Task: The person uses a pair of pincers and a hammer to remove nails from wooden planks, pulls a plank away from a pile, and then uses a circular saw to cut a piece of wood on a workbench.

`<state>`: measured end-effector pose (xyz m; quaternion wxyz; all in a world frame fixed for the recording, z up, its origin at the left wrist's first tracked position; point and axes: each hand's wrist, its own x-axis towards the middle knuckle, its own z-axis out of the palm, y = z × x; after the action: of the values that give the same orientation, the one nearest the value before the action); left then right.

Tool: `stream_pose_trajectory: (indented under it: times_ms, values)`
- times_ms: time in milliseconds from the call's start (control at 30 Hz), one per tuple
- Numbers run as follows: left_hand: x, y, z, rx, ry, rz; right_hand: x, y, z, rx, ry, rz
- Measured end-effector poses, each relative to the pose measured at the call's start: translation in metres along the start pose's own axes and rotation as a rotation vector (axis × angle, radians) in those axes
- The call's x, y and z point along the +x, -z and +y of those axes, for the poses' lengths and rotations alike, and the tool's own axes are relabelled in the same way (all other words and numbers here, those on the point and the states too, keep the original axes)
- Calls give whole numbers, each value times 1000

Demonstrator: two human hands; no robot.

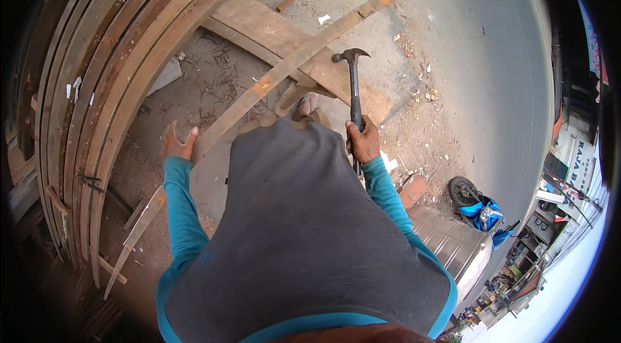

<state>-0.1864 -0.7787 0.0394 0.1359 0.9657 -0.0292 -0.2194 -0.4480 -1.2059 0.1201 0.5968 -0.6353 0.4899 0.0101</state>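
Note:
A claw hammer (355, 87) with a dark head and black handle is upright in the view, its head pointing away from me. My right hand (364, 140) is wrapped round the lower handle. A long, narrow wooden strip (291, 62) runs diagonally from the upper right to the lower left, passing beneath my left wrist. My left hand (179, 143) is beside that strip with thumb and fingers apart, holding nothing visible. Whether it touches the strip I cannot tell. Below the strip, a wide plank (259, 25) lies across the ground, with a short wood piece (292, 98) near my foot.
Long timber boards (123, 78) are stacked along the left. Nails or splinters (217, 65) litter the dirt between stack and plank. To the right are a ribbed metal cylinder (449, 239), a reddish slab (413, 190), a blue motorcycle (482, 212) and a paved road (498, 71).

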Motion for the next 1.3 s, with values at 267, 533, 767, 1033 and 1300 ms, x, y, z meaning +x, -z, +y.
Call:
stream_pose_trajectory:
  times_ms: [267,533,767,1033,1300]
  values:
    - [-21,16,3,-102,-90,-402,-31,-30,-14,94,60,184]
    - [-32,3,-10,-205,-212,-132,10,0,-60,260,282,222]
    - [-47,-23,-15,-35,-19,-139,35,23,-39,265,492,300]
    - [-119,-85,7,102,-99,587,53,115,-60,134,297,239]
    - [-105,-99,-21,371,25,380,99,180,-156,287,815,575]
